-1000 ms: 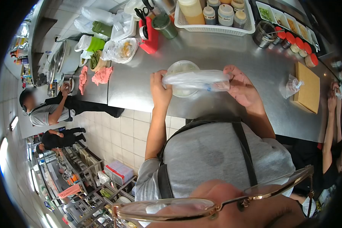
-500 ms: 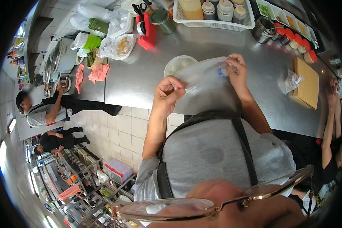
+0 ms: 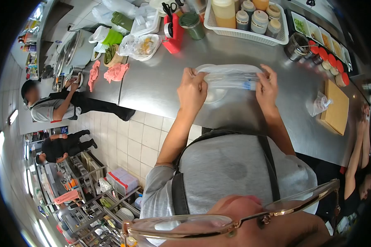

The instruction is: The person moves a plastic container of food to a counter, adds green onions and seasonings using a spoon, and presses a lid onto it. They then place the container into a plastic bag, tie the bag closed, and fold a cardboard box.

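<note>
1. Step in hand, as judged: bag [image 3: 231,77] being handled and held out flat between both hands, over the bowl [image 3: 214,96].
2. Left hand [image 3: 191,91]: thumb and fingertips pinching the bag's left end.
3. Right hand [image 3: 268,88]: pinching the bag's other end, near its blue print [image 3: 248,85]; fingers curled, some raised.
4. Bag: raised in front of the chest, pulled wide side to side, clear and creased. Can't tell if its mouth is open.
5. Bowl: on the counter [image 3: 152,78], partly hidden behind the bag, near edge showing. Contents unclear; can't tell if bag and bowl touch.
6. Next move calls for, as judged: both pinches kept on the thin film, even pull, a separated edge found before any spreading, and the bowl not knocked. Film looks likely to cling or slip.
7. Nearby: red holder [image 3: 174,39] and green jar [image 3: 192,26] beyond the left hand; bottle basket [image 3: 251,36] past the bag; small bag [image 3: 320,103] beside the box [image 3: 334,108], off to the right.
</note>
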Demonstrator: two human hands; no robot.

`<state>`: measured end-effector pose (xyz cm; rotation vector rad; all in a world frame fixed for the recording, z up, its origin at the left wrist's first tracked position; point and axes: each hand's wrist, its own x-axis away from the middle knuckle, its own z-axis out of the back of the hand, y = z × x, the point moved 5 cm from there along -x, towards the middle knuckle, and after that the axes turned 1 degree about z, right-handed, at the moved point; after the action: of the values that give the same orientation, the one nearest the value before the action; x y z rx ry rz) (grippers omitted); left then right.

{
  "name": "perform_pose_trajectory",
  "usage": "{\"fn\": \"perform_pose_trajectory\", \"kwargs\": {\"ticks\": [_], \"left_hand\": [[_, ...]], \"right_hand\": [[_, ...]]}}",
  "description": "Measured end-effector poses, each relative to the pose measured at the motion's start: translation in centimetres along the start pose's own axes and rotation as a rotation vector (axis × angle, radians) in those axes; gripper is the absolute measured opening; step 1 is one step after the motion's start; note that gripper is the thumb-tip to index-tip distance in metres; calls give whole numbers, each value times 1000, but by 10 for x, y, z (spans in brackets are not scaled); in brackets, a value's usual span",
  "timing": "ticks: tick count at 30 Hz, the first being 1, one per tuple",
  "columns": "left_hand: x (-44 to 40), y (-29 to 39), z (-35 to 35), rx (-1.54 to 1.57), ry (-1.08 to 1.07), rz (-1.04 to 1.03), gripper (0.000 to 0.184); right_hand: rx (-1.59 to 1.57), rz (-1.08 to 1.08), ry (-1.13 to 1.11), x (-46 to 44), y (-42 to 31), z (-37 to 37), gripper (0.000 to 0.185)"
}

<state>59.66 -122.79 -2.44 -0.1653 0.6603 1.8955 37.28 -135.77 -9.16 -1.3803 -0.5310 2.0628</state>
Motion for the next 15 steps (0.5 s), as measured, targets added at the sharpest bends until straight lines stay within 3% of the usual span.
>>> {"fn": "perform_pose_trajectory", "kwargs": {"ticks": [2, 6, 7, 10, 12, 13, 15], "left_hand": [[-13, -4, 0, 379, -19, -88, 26], [-9, -61, -14, 424, 51, -1, 43], [1, -75, -20, 356, 10, 53, 55], [38, -112, -49, 321, -76, 240, 77], [61, -111, -61, 392, -174, 459, 75], [66, -107, -61, 385, -140, 466, 75], [78, -102, -77, 1113, -224, 768, 69]], "right_hand": [[52, -71, 19, -3, 17, 7, 40], [185, -242, -62, 2, 66, 28, 50], [220, -285, -111, 4, 81, 31, 53], [132, -305, -207, 33, 132, 18, 32], [136, -270, -232, 36, 128, 10, 24], [235, -273, -262, 36, 127, 10, 22], [333, -263, -279, 11, 114, 4, 21]]}}
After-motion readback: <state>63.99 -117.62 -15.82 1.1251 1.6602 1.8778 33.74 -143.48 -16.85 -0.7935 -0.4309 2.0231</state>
